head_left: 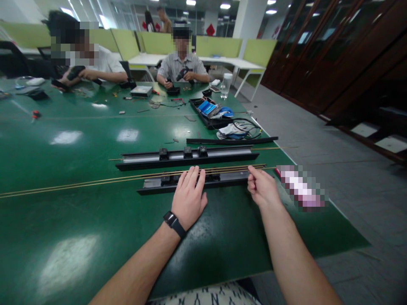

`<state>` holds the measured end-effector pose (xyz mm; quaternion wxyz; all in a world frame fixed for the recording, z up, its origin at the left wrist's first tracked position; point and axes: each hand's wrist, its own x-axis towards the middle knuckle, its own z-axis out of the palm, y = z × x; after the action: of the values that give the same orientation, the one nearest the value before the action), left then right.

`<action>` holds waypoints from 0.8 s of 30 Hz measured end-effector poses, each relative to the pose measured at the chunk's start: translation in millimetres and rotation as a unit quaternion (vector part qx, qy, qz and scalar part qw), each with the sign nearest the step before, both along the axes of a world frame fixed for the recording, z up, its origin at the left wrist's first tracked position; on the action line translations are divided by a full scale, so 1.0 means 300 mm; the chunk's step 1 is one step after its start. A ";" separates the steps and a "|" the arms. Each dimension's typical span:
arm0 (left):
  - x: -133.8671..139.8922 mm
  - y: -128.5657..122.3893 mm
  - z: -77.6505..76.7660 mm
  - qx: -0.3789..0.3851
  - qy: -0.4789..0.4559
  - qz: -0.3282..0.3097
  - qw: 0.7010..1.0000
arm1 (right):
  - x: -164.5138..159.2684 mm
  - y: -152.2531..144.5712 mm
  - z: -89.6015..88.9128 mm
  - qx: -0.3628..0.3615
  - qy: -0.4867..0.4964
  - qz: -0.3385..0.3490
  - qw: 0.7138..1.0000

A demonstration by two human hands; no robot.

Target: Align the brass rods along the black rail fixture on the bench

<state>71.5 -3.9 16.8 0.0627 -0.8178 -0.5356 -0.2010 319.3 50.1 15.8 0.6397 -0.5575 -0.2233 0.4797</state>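
Long thin brass-coloured rods run along the near black rail and reach far out to the left. My left hand lies flat over the rods and the middle of this rail, its fingers stretched out. Near the rail's right end my right hand is closed, thumb and forefinger pinching a thin rod; the exact grip is partly hidden. Just behind lies a second black rail, with a pale strip inside and three dark blocks along it.
A black bar, gloves with a black cable, and a black tray holding blue items lie behind. A glass stands at the back edge. Across the green table, two people hold power drills. A blurred pink item lies right.
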 end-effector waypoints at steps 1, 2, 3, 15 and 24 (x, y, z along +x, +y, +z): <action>0.000 0.000 -0.001 0.000 0.001 0.000 1.000 | 0.000 0.001 -0.001 0.001 -0.004 -0.004 1.000; 0.000 0.000 -0.001 0.000 0.001 0.000 1.000 | 0.000 0.002 -0.002 0.001 -0.007 -0.008 1.000; 0.000 0.000 -0.002 0.000 0.000 0.001 1.000 | 0.000 0.002 -0.001 0.000 -0.009 -0.009 1.000; -0.002 -0.003 0.002 -0.004 -0.008 -0.001 1.000 | 0.001 -0.008 0.007 -0.017 -0.029 0.018 0.999; 0.000 -0.001 0.001 -0.004 -0.007 -0.002 1.000 | -0.007 -0.012 0.026 -0.024 0.011 0.022 0.999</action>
<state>71.5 -4.3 17.2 0.0556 -0.8175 -0.5354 -0.2048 317.2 46.6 23.5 0.6180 -0.5624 -0.2163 0.5049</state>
